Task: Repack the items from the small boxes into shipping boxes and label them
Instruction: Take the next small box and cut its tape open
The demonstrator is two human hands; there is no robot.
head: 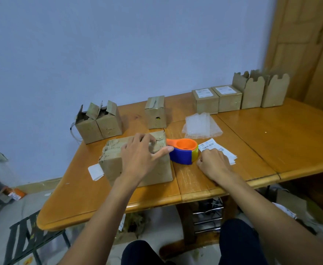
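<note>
While the left hand (139,155) lies spread, palm down, over the top of the closed cardboard box (137,165) near the front of the tabletop (271,142), the right hand (214,163) presses on the white shipping labels (217,150); its fingers look curled at the paper's edge, though whether they pinch it I cannot tell. An orange-and-blue tape dispenser (183,151) sits between the two hands, touching the box. Farther back stand two opened small boxes (98,123), one taped box (155,113), bubble wrap (201,126), and two labelled boxes (217,99).
</note>
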